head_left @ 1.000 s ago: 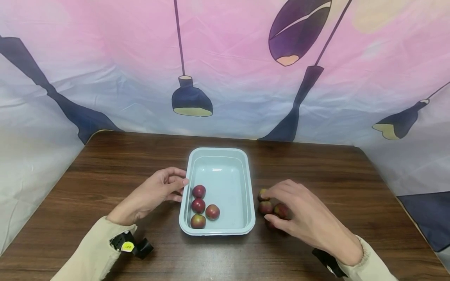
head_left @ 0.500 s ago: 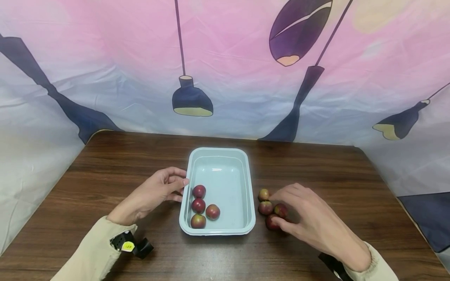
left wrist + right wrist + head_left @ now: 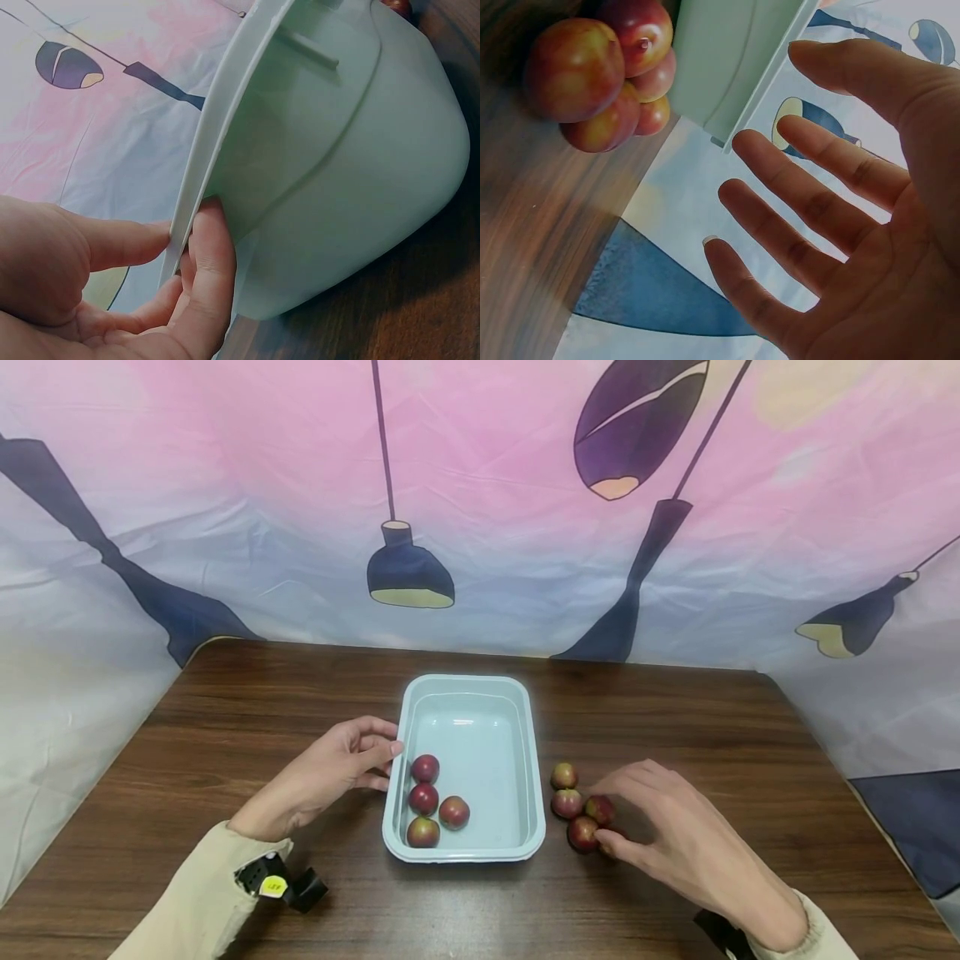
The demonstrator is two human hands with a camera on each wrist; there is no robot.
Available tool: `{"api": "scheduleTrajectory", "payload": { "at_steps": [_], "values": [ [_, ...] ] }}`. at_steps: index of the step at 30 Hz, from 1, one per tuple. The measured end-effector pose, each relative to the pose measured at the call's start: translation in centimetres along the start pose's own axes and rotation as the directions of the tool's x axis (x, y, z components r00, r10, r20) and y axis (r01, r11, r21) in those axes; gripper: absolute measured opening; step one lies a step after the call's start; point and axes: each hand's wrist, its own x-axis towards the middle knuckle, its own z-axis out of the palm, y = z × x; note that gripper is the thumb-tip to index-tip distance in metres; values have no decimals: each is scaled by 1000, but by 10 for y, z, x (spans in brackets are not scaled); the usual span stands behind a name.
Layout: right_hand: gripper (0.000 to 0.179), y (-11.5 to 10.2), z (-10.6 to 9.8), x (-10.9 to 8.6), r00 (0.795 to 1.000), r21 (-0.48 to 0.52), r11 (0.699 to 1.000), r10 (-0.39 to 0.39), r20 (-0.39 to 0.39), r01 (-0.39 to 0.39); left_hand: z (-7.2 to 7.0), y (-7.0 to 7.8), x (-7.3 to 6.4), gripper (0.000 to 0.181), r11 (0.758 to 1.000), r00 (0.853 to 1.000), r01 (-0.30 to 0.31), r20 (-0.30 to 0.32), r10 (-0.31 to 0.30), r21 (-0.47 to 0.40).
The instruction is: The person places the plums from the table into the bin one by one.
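Observation:
A pale blue rectangular tray holds several plums, one of them the dark red plum along its left side. My left hand grips the tray's left rim; in the left wrist view the thumb lies on one side of the rim and the fingers curl on the other. Right of the tray, more plums cluster on the table, among them a reddish plum at the front. My right hand hovers over the cluster's right side, fingers spread and holding nothing. It partly hides one plum.
The dark wooden table runs back to a printed cloth backdrop with painted hanging lamps. A black wrist device is strapped over my left sleeve.
My right hand has drawn back to the right and slightly down, so more of the plums beside the tray show. The left hand and the tray have stayed put.

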Motion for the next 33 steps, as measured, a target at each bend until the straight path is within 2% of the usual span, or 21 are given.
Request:
{"api": "scheduleTrajectory", "payload": {
  "at_steps": [12, 26, 33],
  "values": [
    [36, 3, 0, -11, 992, -38, 993, 115, 50, -114, -1, -1, 0, 44, 1000, 1000, 9, -11, -9, -2],
    [34, 6, 7, -24, 989, -41, 989, 144, 42, -143, 0, -1, 0, 45, 1000, 1000, -3, 3, 3, -11],
    [38, 8, 10, -29, 992, -55, 991, 124, 28, -122, 0, 0, 0, 44, 1000, 1000, -4, 0, 4, -13]
  ]
}}
